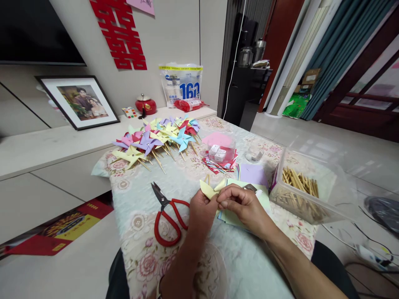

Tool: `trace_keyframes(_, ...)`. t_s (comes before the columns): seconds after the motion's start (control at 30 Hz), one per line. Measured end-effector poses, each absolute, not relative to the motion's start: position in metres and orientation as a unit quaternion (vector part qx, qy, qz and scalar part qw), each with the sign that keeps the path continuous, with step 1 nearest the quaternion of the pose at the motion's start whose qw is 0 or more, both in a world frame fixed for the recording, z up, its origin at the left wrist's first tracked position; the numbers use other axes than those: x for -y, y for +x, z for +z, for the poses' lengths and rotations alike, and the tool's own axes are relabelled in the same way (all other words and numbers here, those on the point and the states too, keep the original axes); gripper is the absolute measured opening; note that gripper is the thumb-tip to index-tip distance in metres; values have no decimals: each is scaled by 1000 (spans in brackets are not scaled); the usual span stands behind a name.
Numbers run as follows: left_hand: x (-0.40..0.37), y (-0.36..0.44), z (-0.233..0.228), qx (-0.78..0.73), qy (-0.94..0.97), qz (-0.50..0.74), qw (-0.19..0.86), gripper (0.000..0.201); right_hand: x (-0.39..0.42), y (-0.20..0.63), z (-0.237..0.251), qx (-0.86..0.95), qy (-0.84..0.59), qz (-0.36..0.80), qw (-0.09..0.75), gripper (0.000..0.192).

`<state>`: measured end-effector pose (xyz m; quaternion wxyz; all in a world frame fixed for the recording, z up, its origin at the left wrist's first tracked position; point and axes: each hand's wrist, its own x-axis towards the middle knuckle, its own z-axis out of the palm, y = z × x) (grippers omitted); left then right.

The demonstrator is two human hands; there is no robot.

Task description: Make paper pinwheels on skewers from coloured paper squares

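Your left hand and right hand meet over tablecloth, both pinched on pale yellow folded paper. Paper: small, creased, pointed flaps standing up, thin wooden stick tip showing behind. Paper sits just right of red-handled scissors, blades parted. Pastel paper sheets lie right of scissors, under your right hand. Clear box of sticks farther right. Finished pinwheels heaped beyond scissors, toward wall.

You have one pair of red-handled steel scissors, two clear plastic tubs, and one framed photograph upper left.
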<state>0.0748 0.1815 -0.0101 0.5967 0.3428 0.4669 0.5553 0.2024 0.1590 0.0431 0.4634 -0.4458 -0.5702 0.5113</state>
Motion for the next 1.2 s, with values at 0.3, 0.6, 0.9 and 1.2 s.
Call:
trace_keyframes(0.3,-181,74,-14,-448,362,565,590,30,-157,202,39,614,-489,416,460,5)
trace_keyframes(0.6,-178,74,-8,-468,382,557,570,26,-158,203,41,633,-502,413,420,7)
trace_keyframes(0.9,-176,72,10,-442,321,547,634,31,-156,211,51,713,-489,245,439,13)
trace_keyframes(1.2,-174,72,13,-400,300,559,661,34,-158,212,50,724,-483,226,438,12)
